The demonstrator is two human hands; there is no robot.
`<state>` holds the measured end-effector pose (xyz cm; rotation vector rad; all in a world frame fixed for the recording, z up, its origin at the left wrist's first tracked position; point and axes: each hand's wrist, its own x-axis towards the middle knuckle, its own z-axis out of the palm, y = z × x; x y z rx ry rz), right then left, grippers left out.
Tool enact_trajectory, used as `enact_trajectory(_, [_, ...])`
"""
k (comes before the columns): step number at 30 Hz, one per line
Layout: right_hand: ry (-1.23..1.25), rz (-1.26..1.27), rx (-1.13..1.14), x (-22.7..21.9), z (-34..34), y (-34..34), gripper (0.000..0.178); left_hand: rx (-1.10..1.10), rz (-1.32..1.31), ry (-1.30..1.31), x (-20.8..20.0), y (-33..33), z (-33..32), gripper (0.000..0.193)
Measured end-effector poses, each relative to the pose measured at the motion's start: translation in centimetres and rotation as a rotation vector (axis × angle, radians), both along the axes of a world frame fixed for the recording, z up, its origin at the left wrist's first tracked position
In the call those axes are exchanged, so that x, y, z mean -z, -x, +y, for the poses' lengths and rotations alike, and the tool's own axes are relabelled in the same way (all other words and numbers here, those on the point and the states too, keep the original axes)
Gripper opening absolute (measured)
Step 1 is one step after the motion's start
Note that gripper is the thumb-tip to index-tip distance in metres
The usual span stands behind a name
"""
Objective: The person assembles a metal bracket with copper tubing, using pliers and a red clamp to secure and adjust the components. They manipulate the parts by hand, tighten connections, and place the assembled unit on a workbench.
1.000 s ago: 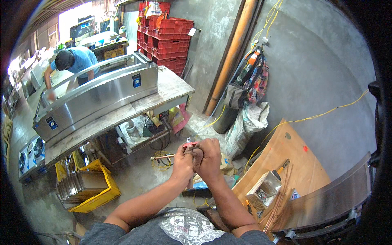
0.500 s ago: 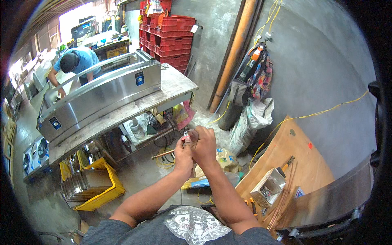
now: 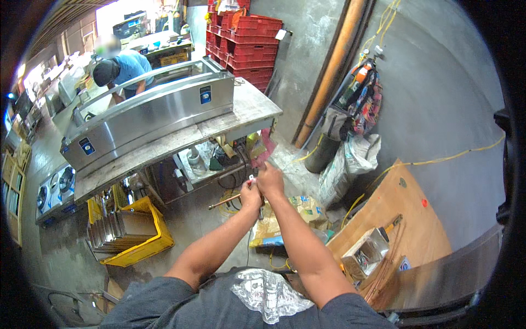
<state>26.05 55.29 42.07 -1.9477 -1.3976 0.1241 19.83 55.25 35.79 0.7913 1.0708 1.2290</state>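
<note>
Down to your left, a yellow crate (image 3: 143,245) sits on the concrete floor (image 3: 219,241) and is packed with a stack of steel trays (image 3: 116,231) standing on edge. Against the far wall, red crates (image 3: 247,38) are stacked high; what they hold cannot be seen from here. By the copper-coloured pipe (image 3: 335,68), a white sack (image 3: 350,164) slumps open-mouthed next to a dark cylinder (image 3: 322,153), and a tool bag (image 3: 361,98) hangs on the wall above them. On the plywood board (image 3: 405,219) to your right lies a small shiny metal box (image 3: 364,253), open at the top.

You hold both hands raised together in front of you, over the floor just off the corner of the steel workbench (image 3: 164,148). Between them sits a small white piece (image 3: 251,177), right at the fingertips of your left hand (image 3: 251,193) and just beside the knuckles of your right hand (image 3: 270,180). Your left fingers are drawn together around it in a pinch, thumb against forefinger. Your right hand is curled closed and pressed against the left; it probably grips the same piece or something joined to it, but the view is too small to tell what lies inside that fist. A thin copper rod (image 3: 224,202) shows below your left wrist; whether it is in your grasp or lying behind the hands cannot be told.

Beyond the long stainless counter unit (image 3: 148,118) on the bench, another person in a blue shirt (image 3: 129,68) bends over work.
</note>
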Motion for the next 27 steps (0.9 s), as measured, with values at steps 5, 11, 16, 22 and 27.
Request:
enact_trajectory(5, [-0.054,0.079,-0.153,-0.3,-1.4,1.0,0.055,0.144,-0.002,0.186,-1.2,2.9,-2.1,0.027])
enact_trajectory(11, [0.221,0.379,-0.354,-5.6,-6.3,0.8,0.061,0.502,0.066,0.219,-5.8,6.4,-6.6,0.026])
enact_trajectory(16, [0.328,0.252,-0.14,-1.5,-7.7,1.5,0.065,0.33,0.439,-0.033,0.8,6.2,-9.2,0.037])
enact_trajectory(22, [0.145,0.836,0.152,8.9,-6.1,-0.4,0.054,0.217,0.714,-0.229,3.3,5.0,-9.3,0.053])
enact_trajectory(27, [0.148,0.714,0.298,12.2,-4.7,-0.6,0.045,0.131,0.645,-0.241,5.1,4.7,-9.2,0.054])
